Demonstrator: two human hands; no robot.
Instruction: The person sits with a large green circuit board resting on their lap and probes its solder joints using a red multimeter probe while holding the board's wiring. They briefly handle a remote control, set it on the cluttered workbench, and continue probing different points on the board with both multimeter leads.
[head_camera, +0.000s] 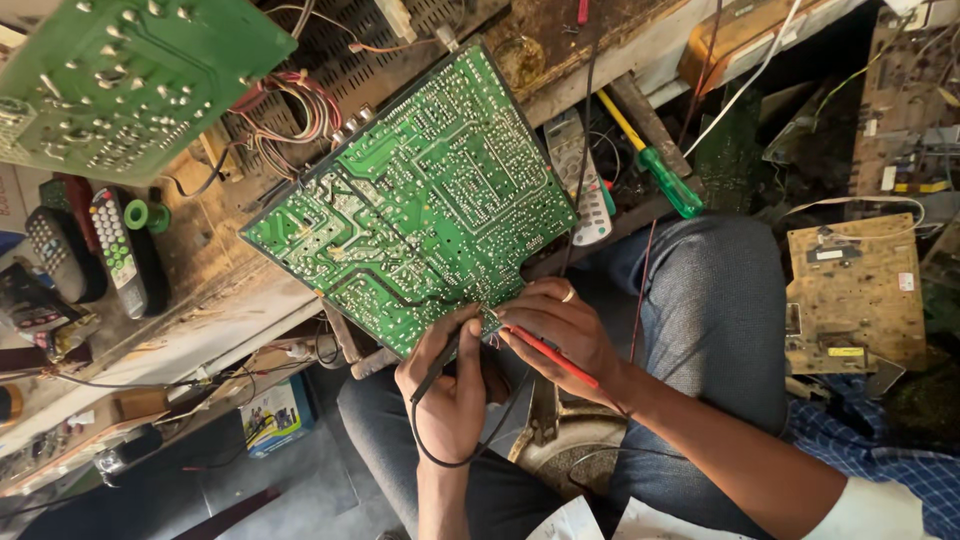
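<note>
Your left hand (447, 385) sits lowest in the view, fingers curled shut around a black test probe (440, 362) held like a pen, its black lead (432, 455) looping down past your wrist. Beside it, your right hand (562, 328) pinches a red test probe (552, 357) between thumb and closed fingers, a ring showing on one finger. Both tips meet the near corner of the large green circuit board (420, 205), which lies solder side up and tilted, its far edge resting on the wooden workbench (225, 300) and its near corner hanging over your jeans-clad lap (710, 300); that overhang seems to be what brings the solder joints within reach of both probes at once. A thin dark wire (583, 150) runs across the board's right side and could snag your right wrist. Just right of the board lie a grey remote control (580, 175) and a screwdriver with a green handle (660, 170). On the bench to the left you have two dark remote controls (95, 245), a small green roll of tape (145, 215) and a bundle of red and white wires (295, 115), with a second green circuit board (130, 75) at the top left. A tan circuit board (855, 295) rests well apart on your right.
</note>
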